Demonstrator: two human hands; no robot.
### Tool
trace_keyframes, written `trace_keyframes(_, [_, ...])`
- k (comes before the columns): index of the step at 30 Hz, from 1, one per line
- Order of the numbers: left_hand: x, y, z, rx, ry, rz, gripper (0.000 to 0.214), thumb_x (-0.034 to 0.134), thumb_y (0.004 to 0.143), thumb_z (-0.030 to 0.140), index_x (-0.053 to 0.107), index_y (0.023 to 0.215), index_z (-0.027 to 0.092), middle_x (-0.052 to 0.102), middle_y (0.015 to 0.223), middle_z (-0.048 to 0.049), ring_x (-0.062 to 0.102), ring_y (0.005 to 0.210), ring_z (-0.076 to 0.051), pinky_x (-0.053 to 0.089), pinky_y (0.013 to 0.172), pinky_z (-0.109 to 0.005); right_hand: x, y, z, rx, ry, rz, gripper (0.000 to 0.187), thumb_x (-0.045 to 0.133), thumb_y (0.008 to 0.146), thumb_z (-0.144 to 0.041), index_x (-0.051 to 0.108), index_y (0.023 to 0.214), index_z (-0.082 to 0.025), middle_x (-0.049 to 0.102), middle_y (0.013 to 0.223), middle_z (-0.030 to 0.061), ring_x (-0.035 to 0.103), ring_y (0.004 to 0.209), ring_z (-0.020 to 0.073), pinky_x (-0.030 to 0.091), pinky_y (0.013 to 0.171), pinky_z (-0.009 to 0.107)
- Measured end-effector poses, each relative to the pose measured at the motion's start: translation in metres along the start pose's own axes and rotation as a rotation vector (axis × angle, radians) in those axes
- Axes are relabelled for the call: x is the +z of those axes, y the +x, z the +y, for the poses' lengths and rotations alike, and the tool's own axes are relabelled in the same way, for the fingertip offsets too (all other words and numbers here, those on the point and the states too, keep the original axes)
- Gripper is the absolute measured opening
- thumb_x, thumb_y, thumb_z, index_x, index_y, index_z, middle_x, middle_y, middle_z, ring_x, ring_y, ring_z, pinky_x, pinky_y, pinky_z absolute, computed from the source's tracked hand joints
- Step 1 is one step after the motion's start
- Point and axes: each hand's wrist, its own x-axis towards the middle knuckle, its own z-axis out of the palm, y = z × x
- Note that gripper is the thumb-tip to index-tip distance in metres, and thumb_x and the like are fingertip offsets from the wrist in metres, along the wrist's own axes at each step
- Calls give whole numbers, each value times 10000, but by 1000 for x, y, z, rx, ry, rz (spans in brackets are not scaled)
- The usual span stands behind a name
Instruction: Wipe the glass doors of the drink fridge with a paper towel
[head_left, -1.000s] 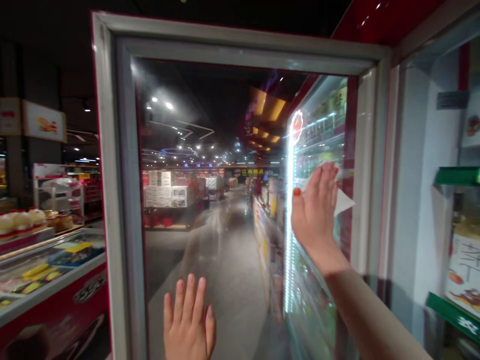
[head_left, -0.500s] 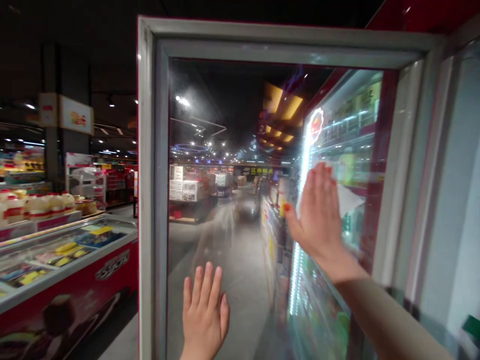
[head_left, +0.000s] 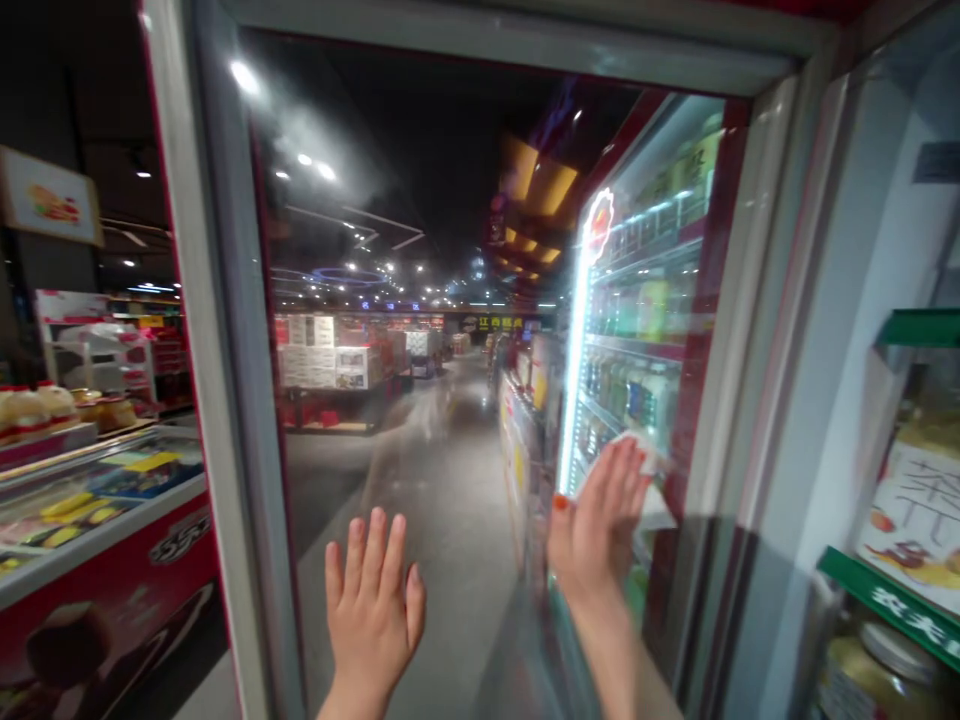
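A glass door [head_left: 435, 490] with a grey frame stands open in front of me. My left hand [head_left: 371, 605] is spread flat against the lower left part of the pane and holds nothing. Farther right, my right hand [head_left: 600, 525] lies flat with fingers stretched, pressing a white cloth [head_left: 658, 505] to the glass. Part of the cloth sticks out to the right of the fingers; the rest is hidden under them. Whether it is cloth or paper I cannot tell. A hazy smear shows on the upper left of the pane.
On the right are shelves with green edge strips [head_left: 892, 600] and a lidded jar [head_left: 885, 670]. A red chest freezer [head_left: 112, 600] stands left of the door. Through the glass I see an aisle, stacked boxes [head_left: 330, 355] and a lit drinks cooler [head_left: 637, 300].
My right hand has slid down the pane with the white cloth. My left hand stays flat on the glass. The view has moved closer and turned right, bringing the shelves with jars into sight.
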Motion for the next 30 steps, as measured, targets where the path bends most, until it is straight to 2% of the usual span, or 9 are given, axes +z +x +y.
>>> trace_keyframes(5, [-1,0,-4,31,5,4,875,627,951,143,225,1727,184,161,1826,-75,108,1714,-233,61,1423,-478,-3,-116,-15,-467,107,-149,711,473,1021,-592,420,1681,-335,418,1713,-152,216,1679,196,382,1326,291])
trace_keyframes(9, [-1,0,-5,32,-2,-1,876,636,957,166,222,1728,202,159,1830,-59,101,1715,-237,53,1421,-477,-8,-138,37,-24,-13,-8,768,408,1061,-333,138,1751,-132,120,1823,106,98,1697,346,181,1385,661])
trace_keyframes(12, [-1,1,-5,32,-1,12,852,623,972,185,230,1727,212,167,1830,-49,112,1714,-237,65,1417,-473,1,-157,13,217,-53,-21,782,358,1056,-292,58,1735,-46,88,1801,247,93,1686,432,236,1281,832])
trace_keyframes(17, [-3,6,-4,47,-10,48,804,626,981,170,283,1708,167,211,1819,-85,145,1709,-247,78,1412,-466,7,-214,-20,-276,12,-135,704,367,1018,-465,375,1699,-286,609,1583,-46,264,1667,233,394,1331,525])
trace_keyframes(19, [-2,7,-3,49,-12,50,805,635,974,155,292,1702,147,214,1817,-98,142,1710,-254,72,1412,-469,1,-220,11,-235,-15,-106,699,365,1038,-451,329,1715,-281,555,1632,-24,249,1673,245,372,1332,554])
trace_keyframes(21, [-2,8,-3,53,-14,53,807,641,971,154,295,1700,136,217,1816,-103,141,1710,-259,73,1412,-470,-3,-219,40,-57,-71,-75,737,349,1058,-365,193,1738,-129,338,1751,158,202,1682,357,320,1292,725])
trace_keyframes(24, [-2,7,-3,55,-19,53,805,639,976,165,292,1701,141,215,1816,-100,144,1710,-260,79,1412,-474,1,-226,29,201,-119,-60,778,291,1053,-336,55,1730,-34,116,1785,269,124,1678,461,301,1185,882])
trace_keyframes(28, [-3,6,-3,31,-27,42,793,627,991,175,284,1706,158,210,1818,-91,138,1711,-244,71,1411,-464,7,-242,-31,-113,1,-137,802,270,1012,-538,252,1742,-207,308,1769,8,159,1692,326,449,1239,704])
trace_keyframes(30, [-3,7,-3,17,-28,40,788,620,999,183,279,1709,172,206,1819,-82,132,1711,-232,62,1411,-455,3,-228,-26,-260,-1,-136,818,318,984,-585,277,1738,-272,299,1757,-75,117,1698,258,429,1294,613])
